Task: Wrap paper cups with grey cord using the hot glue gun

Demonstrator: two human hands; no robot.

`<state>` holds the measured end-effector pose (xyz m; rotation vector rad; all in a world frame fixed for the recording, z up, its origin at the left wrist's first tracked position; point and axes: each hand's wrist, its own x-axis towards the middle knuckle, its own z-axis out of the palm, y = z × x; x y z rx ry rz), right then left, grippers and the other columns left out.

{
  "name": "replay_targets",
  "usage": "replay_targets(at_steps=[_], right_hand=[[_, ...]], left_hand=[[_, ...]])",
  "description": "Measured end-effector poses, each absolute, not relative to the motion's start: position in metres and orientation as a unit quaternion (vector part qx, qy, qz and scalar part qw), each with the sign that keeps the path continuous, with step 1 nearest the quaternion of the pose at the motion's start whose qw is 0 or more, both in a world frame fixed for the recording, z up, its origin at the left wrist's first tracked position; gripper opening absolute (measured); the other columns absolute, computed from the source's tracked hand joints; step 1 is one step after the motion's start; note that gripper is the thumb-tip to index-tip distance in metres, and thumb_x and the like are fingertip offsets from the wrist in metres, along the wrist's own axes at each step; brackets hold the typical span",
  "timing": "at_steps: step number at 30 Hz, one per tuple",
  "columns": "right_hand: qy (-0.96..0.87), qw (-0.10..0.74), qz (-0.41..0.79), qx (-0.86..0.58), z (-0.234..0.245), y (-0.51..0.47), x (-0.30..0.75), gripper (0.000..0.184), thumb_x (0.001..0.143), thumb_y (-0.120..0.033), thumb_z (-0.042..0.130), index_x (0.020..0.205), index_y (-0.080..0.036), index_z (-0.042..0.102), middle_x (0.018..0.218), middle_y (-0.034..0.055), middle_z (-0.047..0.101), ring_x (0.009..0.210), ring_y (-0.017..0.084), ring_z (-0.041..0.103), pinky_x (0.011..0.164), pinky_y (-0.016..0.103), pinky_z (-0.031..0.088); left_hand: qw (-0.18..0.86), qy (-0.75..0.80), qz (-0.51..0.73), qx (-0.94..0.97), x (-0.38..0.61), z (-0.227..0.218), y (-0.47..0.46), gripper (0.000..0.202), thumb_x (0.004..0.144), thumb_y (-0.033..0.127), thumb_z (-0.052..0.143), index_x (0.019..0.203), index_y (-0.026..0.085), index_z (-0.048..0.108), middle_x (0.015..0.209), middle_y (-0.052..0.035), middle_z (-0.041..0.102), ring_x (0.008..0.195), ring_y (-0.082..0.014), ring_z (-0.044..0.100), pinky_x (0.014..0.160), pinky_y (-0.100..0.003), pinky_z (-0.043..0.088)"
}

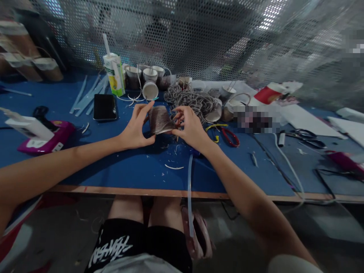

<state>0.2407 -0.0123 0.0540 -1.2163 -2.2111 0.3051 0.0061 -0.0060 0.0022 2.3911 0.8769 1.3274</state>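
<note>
My left hand and my right hand both hold a bundle of thin grey-brown wires above the blue table. The left fingers curl round its left side with the thumb on top. The right fingers pinch its right end. A translucent tube hangs from under my right wrist over the table edge. A heap of grey cord lies just behind the bundle.
A black phone and a drink carton with a straw stand back left, with several paper cups beside them. Red-handled pliers and scissors lie to the right. A magenta box sits at left. Perforated metal mesh backs the table.
</note>
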Motion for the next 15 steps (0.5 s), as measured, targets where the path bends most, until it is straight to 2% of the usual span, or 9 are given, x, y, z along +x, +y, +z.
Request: replay_targets(at_steps=[4, 10, 15], right_hand=[[-0.828, 0.301, 0.075, -0.467, 0.062, -0.015, 0.241, 0.043, 0.078, -0.027, 0.081, 0.110, -0.019, 0.054, 0.111, 0.0099, 0.056, 0.088, 0.022, 0.060, 0.082, 0.042, 0.056], [-0.854, 0.257, 0.073, -0.446, 0.068, -0.015, 0.244, 0.014, 0.088, -0.024, 0.070, 0.092, -0.018, 0.057, 0.097, 0.0070, 0.056, 0.079, 0.019, 0.057, 0.078, 0.038, 0.052], [-0.884, 0.222, 0.067, -0.405, 0.063, -0.014, 0.242, 0.007, 0.090, -0.016, 0.064, 0.085, -0.016, 0.059, 0.096, 0.0068, 0.053, 0.078, 0.017, 0.056, 0.078, 0.035, 0.050]], left_hand=[[0.117, 0.320, 0.478, 0.810, 0.004, 0.000, -0.003, 0.092, 0.073, 0.044, 0.077, 0.151, 0.025, 0.031, 0.141, -0.0162, 0.037, 0.137, -0.0334, 0.041, 0.101, -0.046, 0.056], [0.142, 0.345, 0.480, 0.794, 0.003, -0.005, 0.005, 0.091, 0.072, 0.043, 0.078, 0.148, 0.024, 0.032, 0.140, -0.0161, 0.035, 0.135, -0.0341, 0.040, 0.101, -0.048, 0.056], [0.138, 0.324, 0.468, 0.811, 0.005, -0.007, 0.009, 0.094, 0.070, 0.036, 0.078, 0.150, 0.023, 0.030, 0.138, -0.0156, 0.035, 0.136, -0.0340, 0.039, 0.110, -0.054, 0.049]])
